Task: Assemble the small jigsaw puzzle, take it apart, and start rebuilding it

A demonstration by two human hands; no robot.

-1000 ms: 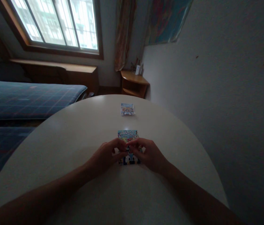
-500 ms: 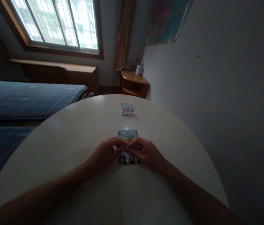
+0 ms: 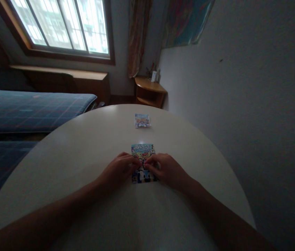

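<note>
A colourful printed card or booklet with cartoon figures and bubble lettering lies flat on the round white table. Above its middle, my left hand comes in from the left with thumb and forefinger pinched together. My right hand pinches likewise from the right, its fingertips almost meeting the left ones. Something small and dark seems to be at the fingertips, too small to name. Farther back on the table is a small printed packet with a slightly curled lower edge, touched by neither hand.
A blue plaid mattress stands beyond the table's left edge. The white wall runs close along the right side. Past the far edge are a wooden corner shelf and a long wooden desk under the window.
My fingertips have drawn slightly apart over the card, and the left fingers have closed a little more. The card and the packet stay in place.
</note>
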